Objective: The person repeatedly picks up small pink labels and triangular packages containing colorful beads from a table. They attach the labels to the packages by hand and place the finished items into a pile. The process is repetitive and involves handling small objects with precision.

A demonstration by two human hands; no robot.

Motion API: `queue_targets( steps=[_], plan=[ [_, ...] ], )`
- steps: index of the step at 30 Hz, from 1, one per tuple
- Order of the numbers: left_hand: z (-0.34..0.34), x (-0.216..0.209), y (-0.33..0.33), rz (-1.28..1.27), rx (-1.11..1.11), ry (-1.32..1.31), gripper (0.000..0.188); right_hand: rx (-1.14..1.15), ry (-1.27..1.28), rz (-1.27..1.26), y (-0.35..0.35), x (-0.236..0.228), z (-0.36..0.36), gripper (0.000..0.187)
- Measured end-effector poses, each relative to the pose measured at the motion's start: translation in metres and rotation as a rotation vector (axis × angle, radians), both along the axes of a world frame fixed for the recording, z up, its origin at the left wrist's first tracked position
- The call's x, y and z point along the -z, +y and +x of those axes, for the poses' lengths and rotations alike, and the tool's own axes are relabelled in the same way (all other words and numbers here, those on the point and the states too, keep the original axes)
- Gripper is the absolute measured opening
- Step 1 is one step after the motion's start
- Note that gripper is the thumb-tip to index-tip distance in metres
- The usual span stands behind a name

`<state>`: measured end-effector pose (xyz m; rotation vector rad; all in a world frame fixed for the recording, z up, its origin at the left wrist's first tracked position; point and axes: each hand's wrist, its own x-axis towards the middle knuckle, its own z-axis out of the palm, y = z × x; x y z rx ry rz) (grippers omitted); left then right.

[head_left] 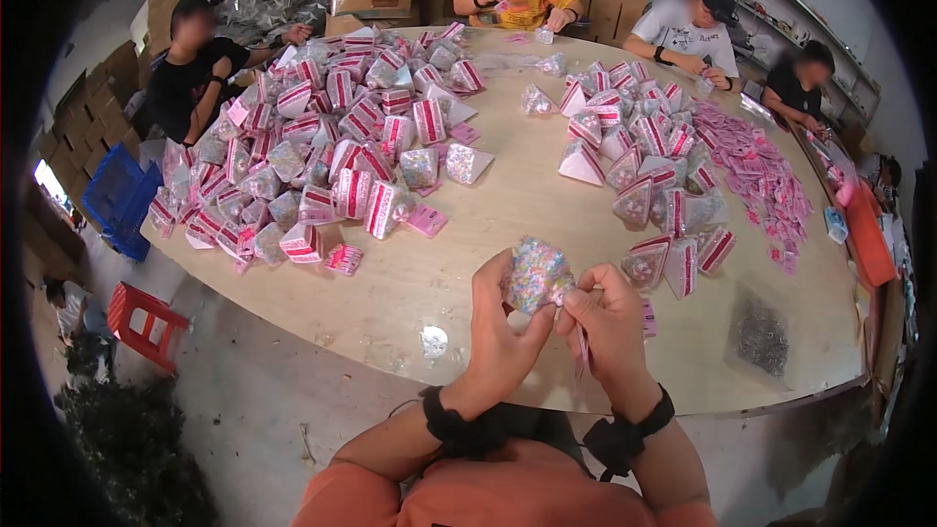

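Above the near edge of the table I hold a clear bag of small pastel beads [537, 276]. My left hand [498, 327] cups the full part of the bag from the left side. At its gathered neck, my right hand [607, 317] pinches with thumb and forefinger. A thin pink strip [584, 351] hangs below the right fingers; what joins it to the bag is hidden. Just beyond my right hand lie wedge-shaped packs [646, 262] with pink and white stripes. Part of a pink card [648, 318] shows beside that hand.
A large heap of striped wedge packs [351, 127] covers the table's [498, 176] left side. At right are small pink packets [761, 176] and a dark mesh-like patch [759, 337]. Several people sit around the far side. A red stool [146, 322] and blue crate [119, 197] stand left.
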<state>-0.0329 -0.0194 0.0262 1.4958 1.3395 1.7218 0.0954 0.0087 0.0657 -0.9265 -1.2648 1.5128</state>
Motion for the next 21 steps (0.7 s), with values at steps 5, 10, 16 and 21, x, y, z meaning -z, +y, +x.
queue_targets(
  steps=[5, 10, 16, 21],
  plan=[
    [-0.016, 0.005, 0.022, -0.321, 0.055, -0.3, 0.064, -0.098, -0.063, -0.087, 0.009, 0.01, 0.016, 0.014],
    [-0.126, 0.004, 0.073, -0.314, -0.02, -0.42, 0.038, -0.026, -0.286, -0.145, 0.001, -0.014, 0.09, 0.012],
    [-0.155, -0.065, 0.087, 0.032, -0.466, 0.171, 0.06, 0.579, -0.42, -0.086, 0.019, 0.012, 0.23, 0.011],
    [-0.097, -0.009, 0.073, -0.161, 0.108, 0.417, 0.043, 0.549, -1.177, 0.185, 0.026, 0.043, 0.308, 0.016]
  ],
)
